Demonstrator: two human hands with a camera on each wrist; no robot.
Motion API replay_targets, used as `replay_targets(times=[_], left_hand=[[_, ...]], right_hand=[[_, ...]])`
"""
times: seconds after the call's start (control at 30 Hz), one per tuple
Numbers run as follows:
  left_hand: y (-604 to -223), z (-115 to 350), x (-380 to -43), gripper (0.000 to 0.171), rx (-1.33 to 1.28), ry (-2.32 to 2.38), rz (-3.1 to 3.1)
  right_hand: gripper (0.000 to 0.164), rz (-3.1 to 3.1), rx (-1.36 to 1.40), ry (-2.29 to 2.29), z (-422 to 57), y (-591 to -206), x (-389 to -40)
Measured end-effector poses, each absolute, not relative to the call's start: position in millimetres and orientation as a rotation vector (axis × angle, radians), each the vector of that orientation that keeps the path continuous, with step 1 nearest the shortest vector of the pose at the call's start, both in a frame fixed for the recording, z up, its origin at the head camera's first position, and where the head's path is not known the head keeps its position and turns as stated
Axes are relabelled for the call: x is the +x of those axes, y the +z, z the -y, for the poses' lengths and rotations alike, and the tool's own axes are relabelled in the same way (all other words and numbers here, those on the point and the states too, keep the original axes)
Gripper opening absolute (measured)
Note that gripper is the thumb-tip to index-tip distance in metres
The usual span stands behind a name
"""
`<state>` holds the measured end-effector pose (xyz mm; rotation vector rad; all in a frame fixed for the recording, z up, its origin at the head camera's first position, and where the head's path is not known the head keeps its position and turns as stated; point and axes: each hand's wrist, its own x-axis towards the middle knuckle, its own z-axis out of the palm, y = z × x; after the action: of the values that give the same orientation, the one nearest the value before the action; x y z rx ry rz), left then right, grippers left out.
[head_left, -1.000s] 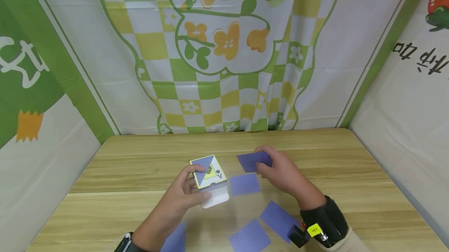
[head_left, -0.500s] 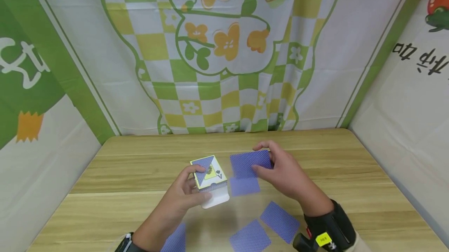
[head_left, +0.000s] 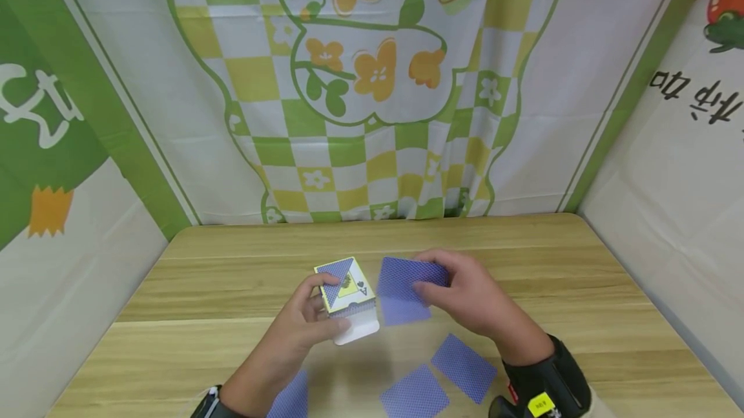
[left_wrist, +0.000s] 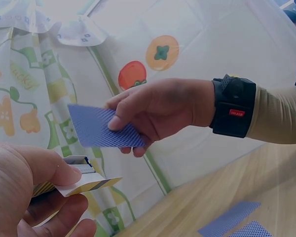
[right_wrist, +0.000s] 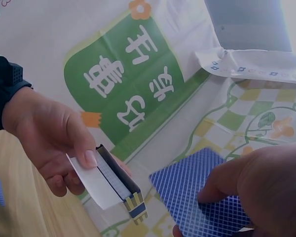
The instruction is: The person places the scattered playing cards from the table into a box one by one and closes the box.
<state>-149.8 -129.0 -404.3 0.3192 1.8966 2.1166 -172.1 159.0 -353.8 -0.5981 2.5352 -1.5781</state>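
My left hand (head_left: 290, 321) holds a playing-card box (head_left: 347, 289) with an ace printed on its face. The box's white flap hangs open towards me, and cards show inside the box (right_wrist: 112, 175) in the right wrist view. To the right of it, my right hand (head_left: 473, 295) pinches a blue-backed playing card (head_left: 398, 274) between thumb and fingers. Behind that card, partly covered by it in the head view, another blue-backed card (head_left: 403, 313) lies on the table. Seen from the left wrist, the pinched card (left_wrist: 91, 127) is raised and apart from the box.
Two more blue-backed cards, one (head_left: 464, 368) nearer the right wrist and one (head_left: 414, 393) by the front, lie face down on the wooden table (head_left: 174, 314). Another card (head_left: 292, 397) shows partly beside the left forearm. A patterned curtain (head_left: 372, 153) hangs behind the table's back edge.
My right hand has brought its card a little left, closer to the box, and the card has turned more fully towards the head camera. The left hand and box have stayed nearly still.
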Motion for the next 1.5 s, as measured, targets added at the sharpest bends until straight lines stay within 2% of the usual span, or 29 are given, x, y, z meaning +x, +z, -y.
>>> replay_targets(times=[0.1,0.2,0.6,1.07,1.3,1.5], left_hand=[[-403.9,128.9,-149.7,0.064,0.319,2.116,-1.9],[-404.1,129.1,-149.9,0.064,0.322,2.112,-1.902],[-403.6,130.7,-151.2,0.064,0.293,2.124,-1.91],[-401.7,131.1,-151.6,0.063,0.282,2.17,-1.927],[-402.3,130.7,-153.3,0.065,0.243,2.216,-1.95],[-402.8,130.8,-153.4,0.066,0.236,2.228,-1.963]], right_hand=[[0.017,-2.495,-0.609,-1.607,-158.1,-354.3,-171.5],[0.017,-2.456,-0.614,-1.62,-156.1,-354.5,-170.7],[0.035,-2.156,-0.714,-1.661,-142.6,-362.5,-165.1],[0.023,-1.986,-0.727,-1.571,-121.8,-379.3,-160.9],[0.029,-1.831,-0.625,-1.628,-111.9,-387.2,-156.7],[0.029,-1.776,-0.585,-1.672,-108.2,-390.5,-157.0]])
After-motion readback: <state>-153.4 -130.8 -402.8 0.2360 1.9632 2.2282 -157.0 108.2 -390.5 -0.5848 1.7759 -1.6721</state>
